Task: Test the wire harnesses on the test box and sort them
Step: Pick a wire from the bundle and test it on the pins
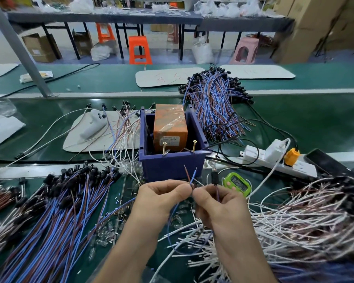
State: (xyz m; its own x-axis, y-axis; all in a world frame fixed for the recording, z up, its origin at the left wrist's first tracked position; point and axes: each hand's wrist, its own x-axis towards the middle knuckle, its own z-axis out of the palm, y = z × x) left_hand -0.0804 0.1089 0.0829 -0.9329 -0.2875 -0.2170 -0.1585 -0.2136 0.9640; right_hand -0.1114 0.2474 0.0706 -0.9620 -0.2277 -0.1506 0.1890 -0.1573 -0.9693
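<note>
Blue-and-brown wire harness sits pinched between both hands just in front of the dark blue plastic test box, its two bare tips pointing up and spread in a narrow V toward the box's front wall without touching it. The left hand grips the wires between thumb and curled forefinger. The right hand pinches them just beside it, fingertips almost meeting. The harness's blue wire hangs in a loop below the wrists.

Inside the box stands an orange block wrapped in clear film, with two upright brass screws at the near rim. A heap of blue-and-brown harnesses with black caps lies on the left of the green bench top. A second heap lies behind the box, and a tangle of white wires is on the right. A small green timer and a white power strip lie right of the box.
</note>
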